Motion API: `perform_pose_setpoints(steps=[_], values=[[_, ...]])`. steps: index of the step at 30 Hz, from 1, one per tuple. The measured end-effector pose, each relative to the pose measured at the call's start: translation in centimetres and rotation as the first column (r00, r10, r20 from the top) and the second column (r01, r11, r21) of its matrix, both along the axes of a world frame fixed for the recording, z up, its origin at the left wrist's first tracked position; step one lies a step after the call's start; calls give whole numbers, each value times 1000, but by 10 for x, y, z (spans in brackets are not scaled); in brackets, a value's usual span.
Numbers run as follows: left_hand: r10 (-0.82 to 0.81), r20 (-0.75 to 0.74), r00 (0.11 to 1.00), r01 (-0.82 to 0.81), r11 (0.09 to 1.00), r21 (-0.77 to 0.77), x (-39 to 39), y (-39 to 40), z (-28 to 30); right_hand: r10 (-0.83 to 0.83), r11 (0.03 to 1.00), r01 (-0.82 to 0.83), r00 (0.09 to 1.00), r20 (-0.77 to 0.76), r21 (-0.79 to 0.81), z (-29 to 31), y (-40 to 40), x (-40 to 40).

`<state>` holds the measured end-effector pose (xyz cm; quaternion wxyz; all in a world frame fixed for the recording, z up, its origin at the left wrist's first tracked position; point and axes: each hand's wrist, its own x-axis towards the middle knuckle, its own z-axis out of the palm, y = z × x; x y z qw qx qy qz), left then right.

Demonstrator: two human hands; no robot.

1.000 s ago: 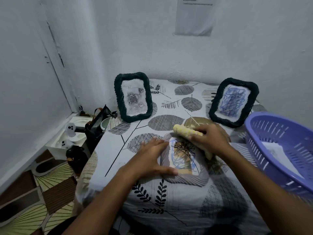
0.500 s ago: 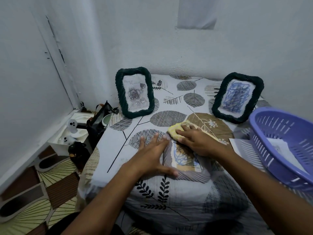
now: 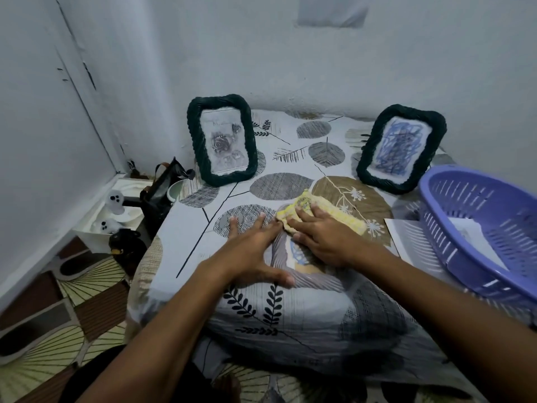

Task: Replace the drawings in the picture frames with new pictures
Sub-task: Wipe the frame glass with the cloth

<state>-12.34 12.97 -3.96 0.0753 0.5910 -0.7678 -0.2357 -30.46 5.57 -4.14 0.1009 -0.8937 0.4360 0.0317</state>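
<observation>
Wiping looks like the job right now, so here is how I think it goes best: the left hand (image 3: 250, 251) should press flat, fingers spread wide and gripping nothing, on the left edge of the grey frame (image 3: 293, 274) lying near the front of the table, so it cannot slide. The right hand (image 3: 325, 239) lies flat on a yellow cloth (image 3: 328, 210) at the far end of that frame, pushing it down, not pinching it; soft, small rubs would keep the glass safe. A blue drawing shows inside. Far left, a dark green frame (image 3: 222, 141) stands up with a rose picture. Far right, another green frame (image 3: 402, 146) leans with blue scribbles. At the right sits a purple basket (image 3: 476, 228) with paper in it. The tablecloth (image 3: 203, 242) has leaves and round shapes. Pale walls meet in a corner; small things sit on the patterned floor at the left.
</observation>
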Motion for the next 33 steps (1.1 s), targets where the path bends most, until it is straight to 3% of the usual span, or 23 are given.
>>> perform_pose_setpoints(steps=[12, 19, 26, 33], values=[[25, 36, 999, -22, 998, -67, -1, -1, -2, 104, 993, -107, 993, 60, 49, 6, 53, -16], [45, 103, 994, -42, 998, -40, -7, 7, 13, 118, 983, -129, 989, 88, 133, 12, 63, -34], [61, 84, 995, -63, 998, 22, -9, 11, 20, 120, 978, -119, 993, 1, 173, 22, 61, -61], [66, 54, 996, -69, 997, 44, -8, 12, 22, 131, 982, -132, 991, 18, 138, 21, 55, -66]])
